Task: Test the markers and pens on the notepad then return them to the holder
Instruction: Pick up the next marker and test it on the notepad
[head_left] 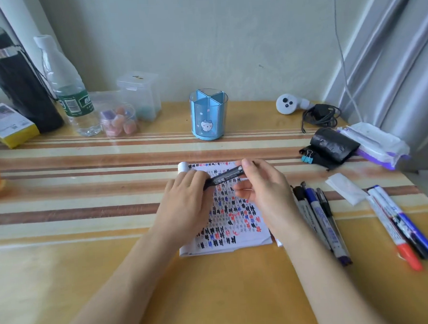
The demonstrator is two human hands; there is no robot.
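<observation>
In the middle of the frame both hands hold one black marker [227, 177] slantwise just above the notepad [236, 225]. The left hand [185, 200] has its fingers [196, 177] curled round the marker's lower-left end. The right hand [264, 186] pinches the upper-right end between thumb and fingertip. This looks like pulling the cap off or pushing it back on, but I cannot tell which, since the left hand hides that end.

The notepad lies flat on the tabletop [89, 255], its page crowded with black, red and blue hatch marks. The blue holder [209, 115] stands upright well beyond it, in the upper middle of the frame, and no pens show inside. One bunch of markers [317, 220] lies just right of the notepad, and a second bunch [397, 226] lies at the lower right.

Possible trouble from here:
- A stiff cap could give way suddenly. The hands would jerk apart and the tip could streak the left palm or the tabletop.
- The page is nearly full, so a new stroke could land on old marks and hide whether the ink flows.
- With two loose bunches, a tested marker put down carelessly could get mixed with untested ones.
- The holder is a long reach away, and a marker dropped in at an angle might tip it.
</observation>
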